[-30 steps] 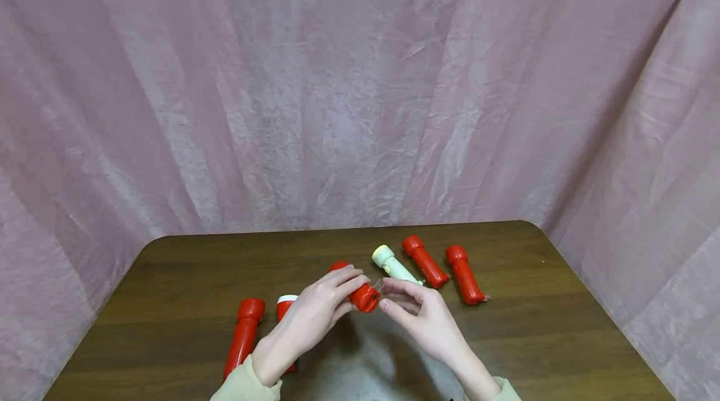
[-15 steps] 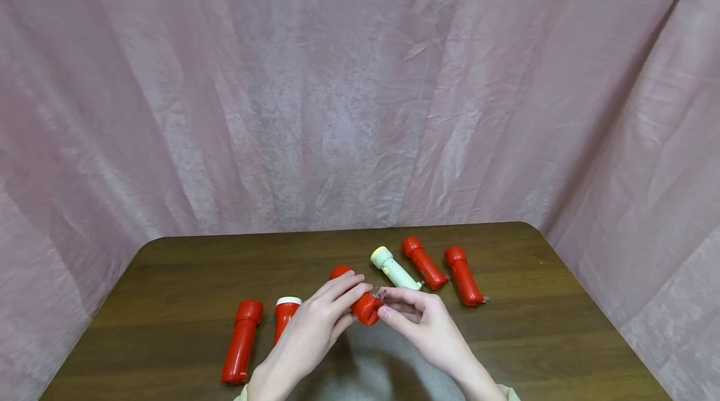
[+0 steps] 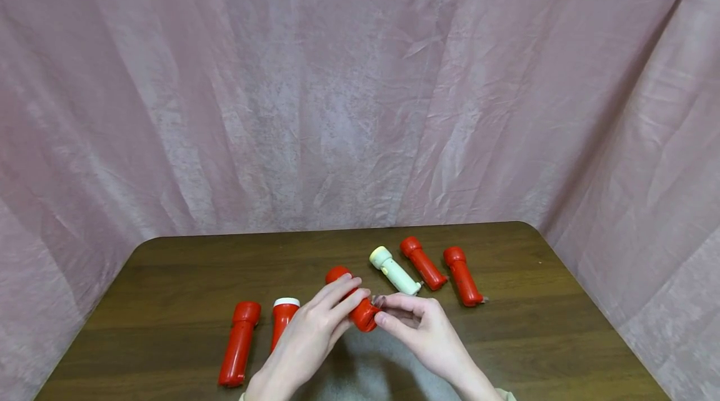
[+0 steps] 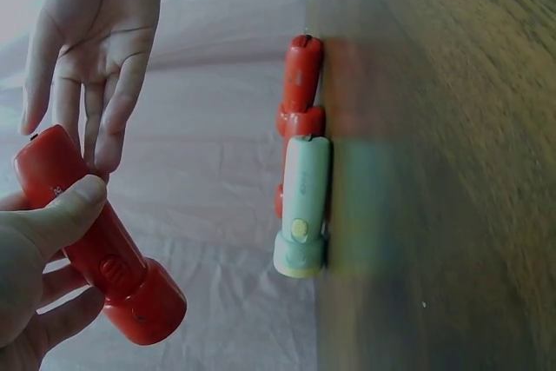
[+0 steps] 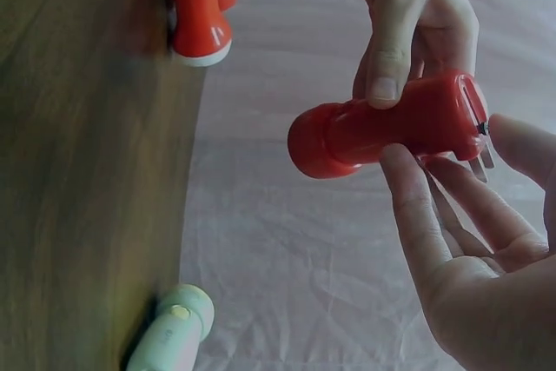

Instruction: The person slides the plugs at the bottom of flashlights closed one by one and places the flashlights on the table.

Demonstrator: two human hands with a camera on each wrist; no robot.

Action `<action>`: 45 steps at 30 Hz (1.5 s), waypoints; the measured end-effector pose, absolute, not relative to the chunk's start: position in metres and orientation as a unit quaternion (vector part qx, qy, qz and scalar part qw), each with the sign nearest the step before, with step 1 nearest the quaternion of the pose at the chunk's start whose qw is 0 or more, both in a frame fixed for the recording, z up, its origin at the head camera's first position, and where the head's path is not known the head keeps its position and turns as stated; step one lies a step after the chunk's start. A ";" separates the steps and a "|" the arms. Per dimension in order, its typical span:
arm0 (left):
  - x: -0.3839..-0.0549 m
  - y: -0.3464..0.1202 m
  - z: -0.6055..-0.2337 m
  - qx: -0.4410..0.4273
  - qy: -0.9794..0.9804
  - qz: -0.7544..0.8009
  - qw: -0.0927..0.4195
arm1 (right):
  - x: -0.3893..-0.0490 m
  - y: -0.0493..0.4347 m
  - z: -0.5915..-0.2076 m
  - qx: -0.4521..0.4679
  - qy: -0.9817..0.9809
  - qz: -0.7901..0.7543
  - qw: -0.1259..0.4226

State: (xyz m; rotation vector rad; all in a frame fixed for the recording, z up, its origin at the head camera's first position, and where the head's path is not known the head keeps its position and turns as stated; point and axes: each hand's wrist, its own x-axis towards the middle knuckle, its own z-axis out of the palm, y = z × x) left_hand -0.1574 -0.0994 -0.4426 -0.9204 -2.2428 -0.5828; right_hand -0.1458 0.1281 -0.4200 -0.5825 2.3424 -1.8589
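A red flashlight (image 3: pixel 364 316) is held in my left hand (image 3: pixel 315 333), whose thumb and fingers grip its body in the left wrist view. Metal prongs (image 5: pixel 480 168) stick out at its tail end in the right wrist view, beside a small black knob (image 5: pixel 483 129). At that tail end is my right hand (image 3: pixel 423 331): its thumb meets the end by the knob, while its fingertips touch the underside of the body. The head view partly hides the contact behind the fingers.
Right of the hands lie a pale green flashlight (image 3: pixel 396 273) and two red flashlights (image 3: pixel 425 267) (image 3: pixel 464 279). On the left are a red flashlight (image 3: pixel 239 348) and a red one with a white rim (image 3: pixel 285 320), partly behind my left arm. A pink curtain (image 3: pixel 337 89) hangs behind the wooden table (image 3: pixel 540 338).
The held flashlight has tipped slightly lower toward me. My right thumb and fingers have closed in on its tail, where the prongs stood out more plainly before.
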 end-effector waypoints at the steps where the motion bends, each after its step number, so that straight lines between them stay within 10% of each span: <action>1: -0.157 -0.099 -0.443 -0.350 -0.853 -0.216 0.322 | -0.146 0.127 -0.421 -0.197 0.767 -0.609 0.042; 45: -0.154 -0.101 -0.436 -0.391 -0.835 -0.140 0.361 | -0.144 0.126 -0.425 -0.225 0.738 -0.636 0.034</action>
